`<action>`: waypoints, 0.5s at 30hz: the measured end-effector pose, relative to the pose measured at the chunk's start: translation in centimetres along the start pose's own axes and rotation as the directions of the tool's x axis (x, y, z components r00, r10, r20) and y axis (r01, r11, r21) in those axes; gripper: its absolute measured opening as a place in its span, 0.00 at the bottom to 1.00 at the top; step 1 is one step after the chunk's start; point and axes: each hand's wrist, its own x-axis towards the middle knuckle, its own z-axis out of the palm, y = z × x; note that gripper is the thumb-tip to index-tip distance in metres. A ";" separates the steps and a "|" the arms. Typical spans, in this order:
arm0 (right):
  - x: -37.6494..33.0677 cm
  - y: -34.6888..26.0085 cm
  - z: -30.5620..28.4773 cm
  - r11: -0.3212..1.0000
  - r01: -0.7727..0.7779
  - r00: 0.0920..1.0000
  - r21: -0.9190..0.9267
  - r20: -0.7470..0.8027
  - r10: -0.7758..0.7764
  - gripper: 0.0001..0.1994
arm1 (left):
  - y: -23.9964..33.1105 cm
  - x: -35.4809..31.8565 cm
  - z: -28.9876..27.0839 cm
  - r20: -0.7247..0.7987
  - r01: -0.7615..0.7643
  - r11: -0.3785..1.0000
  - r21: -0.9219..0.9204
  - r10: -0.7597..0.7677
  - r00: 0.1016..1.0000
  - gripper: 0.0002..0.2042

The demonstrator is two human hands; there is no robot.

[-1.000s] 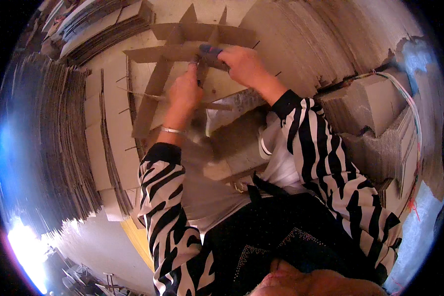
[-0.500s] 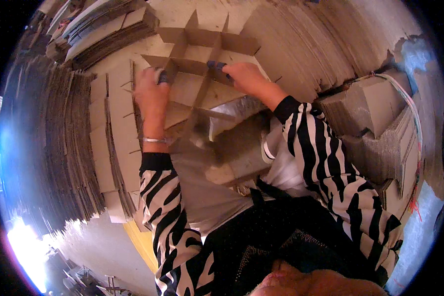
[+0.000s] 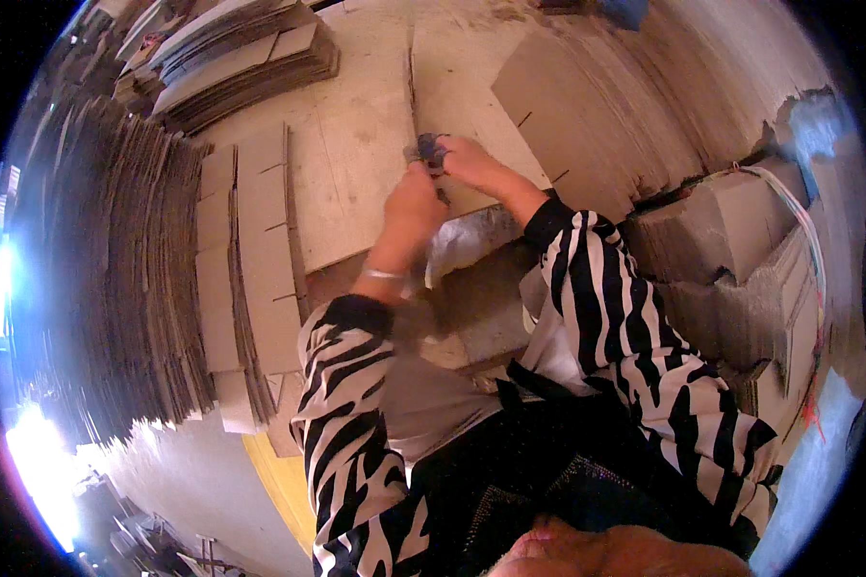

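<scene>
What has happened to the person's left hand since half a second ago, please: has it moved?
Yes. The left hand has swung right, away from the stack of slotted cardboard strips, and now meets the right hand over the flat cardboard.

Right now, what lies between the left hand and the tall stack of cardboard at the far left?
In the head view, slotted cardboard strips lie between the left hand and the tall cardboard stack.
</scene>
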 end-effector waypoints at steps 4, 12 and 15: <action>-0.5 2.5 -5.4 0.983 -0.045 0.968 0.179 -0.236 0.087 0.14 | -0.7 2.9 -2.9 -0.177 -0.138 0.990 0.008 0.137 0.975 0.21; -4.0 0.9 -4.8 0.966 0.032 0.932 -0.255 -0.342 -0.121 0.15 | -7.9 -2.6 -22.1 -0.492 -0.036 0.739 0.672 0.483 0.725 0.19; -4.4 -2.5 -2.0 0.956 0.006 0.973 -0.292 -0.221 -0.073 0.16 | -14.3 -10.8 -23.1 -0.406 0.264 0.632 0.729 0.088 0.910 0.20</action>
